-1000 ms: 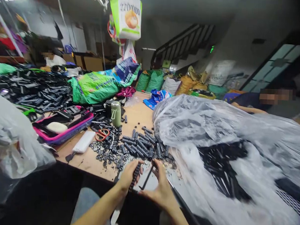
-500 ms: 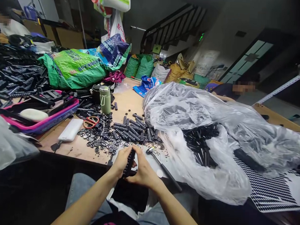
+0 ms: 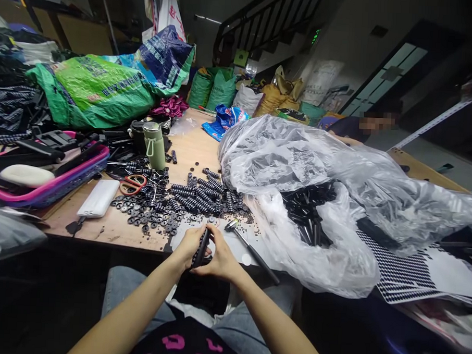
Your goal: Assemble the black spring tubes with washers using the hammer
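Just over the table's front edge, my left hand (image 3: 188, 246) and my right hand (image 3: 221, 253) are both closed around a long black plastic piece (image 3: 202, 247). White marks run in a row along its left side. Its exact kind does not show, and my fingers cover part of it. Right of my hands lies a hammer (image 3: 252, 251) with a dark handle. Beyond them are a pile of black ribbed rollers (image 3: 204, 194) with white marks and many small dark discs (image 3: 140, 213).
A clear plastic bag (image 3: 276, 152) of black parts fills the table's right side. Printed sheets (image 3: 404, 270) lie beyond it. At left are a pink-rimmed basket (image 3: 77, 172), a white power bank (image 3: 98, 198), orange-handled scissors (image 3: 133, 184) and a green flask (image 3: 154, 146). Another person sits at back right.
My view has tipped down a little and shifted, so the table things sit higher and further left. The black piece stays between both hands, now turned slightly.
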A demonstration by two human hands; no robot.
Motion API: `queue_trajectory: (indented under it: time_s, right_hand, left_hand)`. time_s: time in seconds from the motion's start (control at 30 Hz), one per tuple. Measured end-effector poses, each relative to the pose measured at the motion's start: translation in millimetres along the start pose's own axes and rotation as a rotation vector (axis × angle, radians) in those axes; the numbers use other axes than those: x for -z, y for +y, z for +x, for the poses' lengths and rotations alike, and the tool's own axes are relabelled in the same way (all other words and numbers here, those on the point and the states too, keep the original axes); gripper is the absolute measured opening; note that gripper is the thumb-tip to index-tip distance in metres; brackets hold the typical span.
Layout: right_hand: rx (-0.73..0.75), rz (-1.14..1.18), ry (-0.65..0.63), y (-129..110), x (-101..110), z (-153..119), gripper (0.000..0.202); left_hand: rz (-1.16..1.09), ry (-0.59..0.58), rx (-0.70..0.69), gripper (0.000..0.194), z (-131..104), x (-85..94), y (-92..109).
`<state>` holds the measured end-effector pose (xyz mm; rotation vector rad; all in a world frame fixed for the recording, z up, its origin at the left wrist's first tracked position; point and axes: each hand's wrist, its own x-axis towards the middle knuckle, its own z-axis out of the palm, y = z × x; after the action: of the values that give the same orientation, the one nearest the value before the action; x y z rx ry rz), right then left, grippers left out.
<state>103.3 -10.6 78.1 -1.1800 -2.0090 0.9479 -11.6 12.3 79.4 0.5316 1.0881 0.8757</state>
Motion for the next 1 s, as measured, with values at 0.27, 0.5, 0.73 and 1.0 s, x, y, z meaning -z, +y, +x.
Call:
queue_trajectory:
  time_s: [0.27, 0.5, 0.73, 1.0]
  right_hand:
    - [-0.064, -0.015, 0.034, 14.1, -9.1, -3.4, 0.101]
    - [-0.119, -0.306, 0.191, 48.3, -20.5, -15.2, 0.08]
    - [-0.432, -0.826, 0.289, 73.5, 39.1, -46.4, 0.034]
    - [-0.5, -0.457, 0.272, 37.6, 57.1, -68.9, 0.036]
  left_hand:
    - [0.119, 0.002, 0.048, 0.032, 12.0, 4.7, -10.8]
    - [1.011, -0.038, -0.703, 0.047, 25.5, 12.0, -49.4]
    - [1.589, -0.212, -1.041, 0.037, 37.0, 30.6, -52.6]
    - [1.83, -0.121, -1.153, 0.037, 26.3, 30.6, -49.9]
